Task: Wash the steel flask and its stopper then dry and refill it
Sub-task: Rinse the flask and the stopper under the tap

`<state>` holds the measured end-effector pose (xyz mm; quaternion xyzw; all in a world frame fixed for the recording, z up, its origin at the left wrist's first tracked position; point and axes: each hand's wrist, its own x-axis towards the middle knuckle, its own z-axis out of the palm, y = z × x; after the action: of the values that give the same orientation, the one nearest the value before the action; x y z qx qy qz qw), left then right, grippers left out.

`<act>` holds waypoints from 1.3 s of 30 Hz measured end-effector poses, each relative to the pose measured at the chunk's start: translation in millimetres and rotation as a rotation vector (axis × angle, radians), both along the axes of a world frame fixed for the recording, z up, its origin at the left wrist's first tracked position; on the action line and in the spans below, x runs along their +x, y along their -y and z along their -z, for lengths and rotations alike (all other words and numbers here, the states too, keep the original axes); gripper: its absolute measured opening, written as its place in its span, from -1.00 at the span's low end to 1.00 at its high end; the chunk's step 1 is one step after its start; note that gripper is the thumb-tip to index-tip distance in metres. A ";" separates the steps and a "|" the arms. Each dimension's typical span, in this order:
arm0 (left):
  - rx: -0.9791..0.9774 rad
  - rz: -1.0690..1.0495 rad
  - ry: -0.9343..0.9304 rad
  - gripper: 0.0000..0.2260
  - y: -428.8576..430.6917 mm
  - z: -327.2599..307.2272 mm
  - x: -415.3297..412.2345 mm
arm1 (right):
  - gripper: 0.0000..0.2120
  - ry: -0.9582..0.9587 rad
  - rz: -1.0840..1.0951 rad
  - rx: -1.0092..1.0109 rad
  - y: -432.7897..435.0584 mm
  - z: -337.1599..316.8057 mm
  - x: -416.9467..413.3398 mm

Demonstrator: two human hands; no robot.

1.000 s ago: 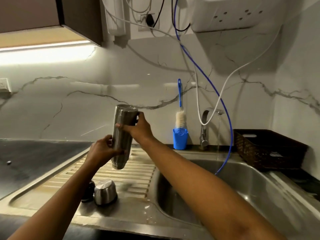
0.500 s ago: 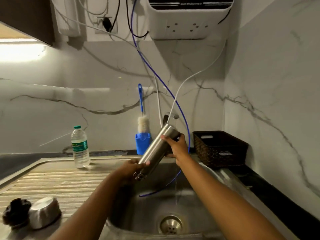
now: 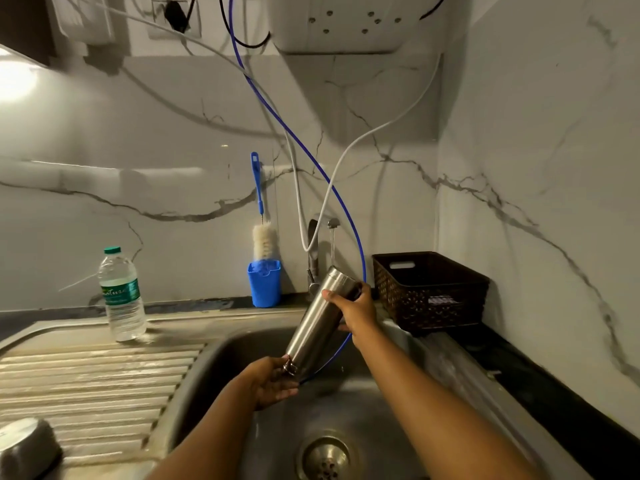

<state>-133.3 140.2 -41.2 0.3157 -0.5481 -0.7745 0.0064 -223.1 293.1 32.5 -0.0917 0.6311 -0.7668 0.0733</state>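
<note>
Steel flask tilted over the sink, mouth toward one o'clock under the tap.

Right hand wraps its upper end; left hand cups the base, fingers mostly hidden beneath. A rounded steel piece at seven o'clock is cut off by the frame; whether it is the stopper is unclear.

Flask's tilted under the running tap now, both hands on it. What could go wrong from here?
1. The steel flask is wet and smooth, held slanted over the sink by the left hand at its base and the right hand near its mouth. It may slip and drop into the basin.
2. The blue tube hangs right behind the flask, so a turning hand could snag it.
3. Water from the tap hitting the rim may splash toward the brown basket.
</note>
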 end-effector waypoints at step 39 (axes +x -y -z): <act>0.241 -0.315 -0.214 -0.62 10.4 -17.6 9.6 | -0.52 0.062 -0.109 -0.260 -3.8 8.4 -20.0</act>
<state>-123.7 129.8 -23.6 0.3121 -0.3916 -0.8529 0.1476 -243.1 296.9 24.1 -0.1109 0.5181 -0.8393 0.1219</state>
